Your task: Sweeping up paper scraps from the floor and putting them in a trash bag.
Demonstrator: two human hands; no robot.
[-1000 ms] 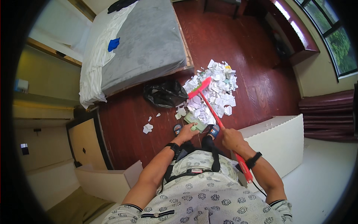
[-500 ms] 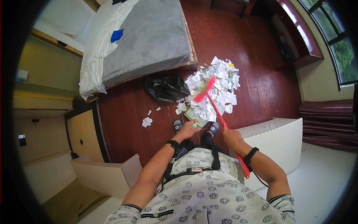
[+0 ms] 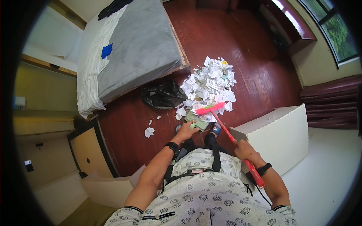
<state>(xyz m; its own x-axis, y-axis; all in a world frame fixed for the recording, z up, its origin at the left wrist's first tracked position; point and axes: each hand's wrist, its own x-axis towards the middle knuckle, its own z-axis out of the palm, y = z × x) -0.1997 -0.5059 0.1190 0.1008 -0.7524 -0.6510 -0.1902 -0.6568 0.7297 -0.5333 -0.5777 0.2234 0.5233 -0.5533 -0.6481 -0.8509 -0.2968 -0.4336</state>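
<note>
My left hand [image 3: 186,132] is closed on the handle of a light green dustpan [image 3: 201,124], which rests on the floor just ahead of my feet. My right hand [image 3: 246,150] grips the red stick of a broom [image 3: 209,108]. Its pink and green head lies across the near edge of the paper pile, right by the dustpan's mouth. The scrap paper [image 3: 211,81] forms a big white heap of torn and crumpled pieces. Some scraps lie between the broom head and the dustpan. A black plastic bag [image 3: 164,95] sits slumped left of the heap.
A bed with a grey mattress [image 3: 139,49] stands beyond the bag, a blue cloth [image 3: 107,51] on it. Loose scraps [image 3: 149,132] lie on the dark red wood floor [image 3: 126,145] at left. A white cabinet [image 3: 277,135] is close on my right.
The broom head has come back toward me, from the middle of the paper heap to the dustpan's mouth. My right hand has drawn back and right. The view has turned slightly.
</note>
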